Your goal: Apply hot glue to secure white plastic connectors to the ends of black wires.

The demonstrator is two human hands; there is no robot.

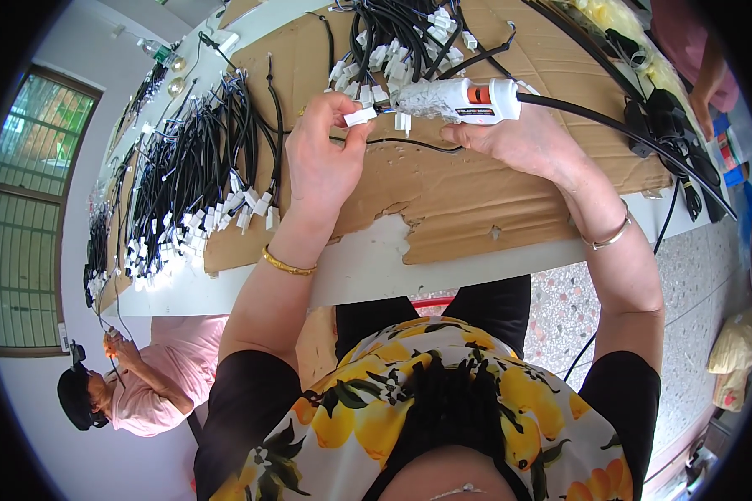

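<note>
My left hand (326,154) pinches a small white plastic connector (360,117) between thumb and fingers, above the cardboard. My right hand (530,142) is closed on a white glue gun (495,102) with an orange window in its side. Clear, lumpy glue coats the front of the gun, and its nozzle points left, close to the connector; whether they touch I cannot tell. A thin black cable (409,142) lies on the cardboard below the gun. The gun's handle and the right fingers around it are mostly hidden.
Brown cardboard (485,209) covers much of the white table (351,280). A row of black cables (188,159) with white connectors lies left, another pile (393,42) at the far side. The gun's thick cord (610,121) runs right past black adapters (667,125). Other people sit left and far right.
</note>
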